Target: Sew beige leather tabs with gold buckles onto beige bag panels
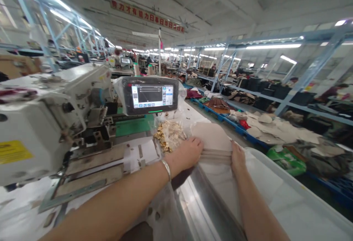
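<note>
A stack of beige fabric pieces (pixel 212 138) lies on the table in front of me, right of a plastic bag of gold metal parts (pixel 169 134). My left hand (pixel 191 151), with a silver bangle on the wrist, rests on the stack's left edge with its fingers bent over it. Along the right edge, my right hand (pixel 238 156) grips the side of the stack, its fingers partly hidden. Both hands touch the same stack.
A white sewing machine (pixel 33 123) with metal clamp plates (pixel 96 160) stands at the left. Behind the bag is a control screen (pixel 150 95). A white plastic bin (pixel 286 189) is at the right, with fabric piles (pixel 278 127) on blue pallets beyond.
</note>
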The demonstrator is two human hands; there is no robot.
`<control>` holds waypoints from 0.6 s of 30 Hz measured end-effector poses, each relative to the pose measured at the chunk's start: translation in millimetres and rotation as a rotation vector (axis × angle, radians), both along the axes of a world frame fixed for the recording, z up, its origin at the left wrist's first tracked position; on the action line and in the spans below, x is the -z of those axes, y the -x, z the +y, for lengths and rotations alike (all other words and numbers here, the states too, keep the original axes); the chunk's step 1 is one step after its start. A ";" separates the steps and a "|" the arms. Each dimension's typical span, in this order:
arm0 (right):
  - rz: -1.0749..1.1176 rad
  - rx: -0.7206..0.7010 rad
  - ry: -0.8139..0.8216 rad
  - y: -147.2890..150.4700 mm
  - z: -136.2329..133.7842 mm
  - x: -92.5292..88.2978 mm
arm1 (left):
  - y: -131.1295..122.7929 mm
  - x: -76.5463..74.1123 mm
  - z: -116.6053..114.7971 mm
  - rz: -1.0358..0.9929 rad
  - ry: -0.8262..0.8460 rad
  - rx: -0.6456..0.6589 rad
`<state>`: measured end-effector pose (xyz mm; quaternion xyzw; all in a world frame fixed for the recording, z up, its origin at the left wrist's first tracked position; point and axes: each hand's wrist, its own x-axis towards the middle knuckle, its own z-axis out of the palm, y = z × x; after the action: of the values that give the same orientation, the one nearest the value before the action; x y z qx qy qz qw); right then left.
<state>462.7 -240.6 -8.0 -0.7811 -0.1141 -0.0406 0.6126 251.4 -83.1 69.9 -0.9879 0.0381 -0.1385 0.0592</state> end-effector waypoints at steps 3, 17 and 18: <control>-0.031 -0.047 -0.050 4.8 2.6 -4.5 | -27.4 2.4 3.3 0.067 -0.092 0.036; 0.109 -0.191 -0.221 11.1 5.0 -8.9 | -76.1 -12.7 -17.0 0.158 -0.162 -0.016; 0.095 -0.207 -0.228 9.3 4.7 -6.8 | -78.5 -14.3 -16.8 0.159 -0.164 -0.022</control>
<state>453.4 -235.9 -1.2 -0.6915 -0.1596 0.0469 0.7029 329.8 -99.9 84.2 -0.9879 0.0429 -0.0553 0.1382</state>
